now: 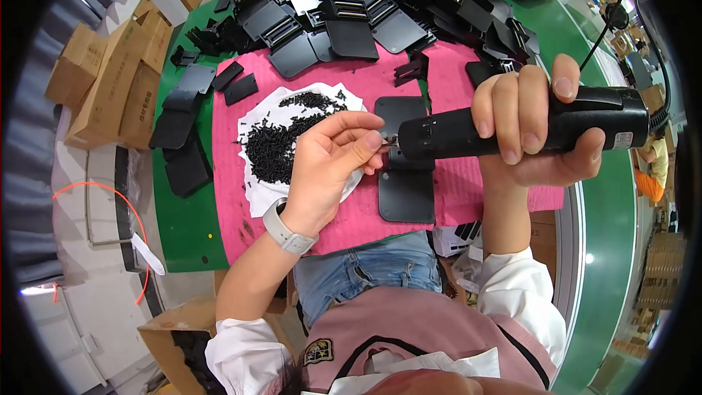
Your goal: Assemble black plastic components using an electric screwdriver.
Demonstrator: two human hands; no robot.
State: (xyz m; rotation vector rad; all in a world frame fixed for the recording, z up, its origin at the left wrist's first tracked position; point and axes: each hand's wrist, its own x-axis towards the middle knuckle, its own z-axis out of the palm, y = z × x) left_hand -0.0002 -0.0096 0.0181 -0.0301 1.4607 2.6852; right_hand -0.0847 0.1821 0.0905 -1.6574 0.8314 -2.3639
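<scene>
My right hand (537,121) is wrapped round a black electric screwdriver (453,134), held level with its tip toward the left. Thumb and finger of my left hand (340,150) pinch a small screw (385,144) at the tip of the screwdriver's bit; the fingers hide most of it. Under the screwdriver lies a black plastic part with two flat plates (406,196) on the pink mat. A heap of small black screws (272,148) is spread on a white cloth (254,189) just left of my left hand.
Pink foam sheeting (333,230) covers part of the green table (175,223). Many black hinged plate parts (351,36) are piled along the far side, and more (186,168) lie at the left. Cardboard boxes (110,88) stand at the left. A cable (662,102) trails from the screwdriver.
</scene>
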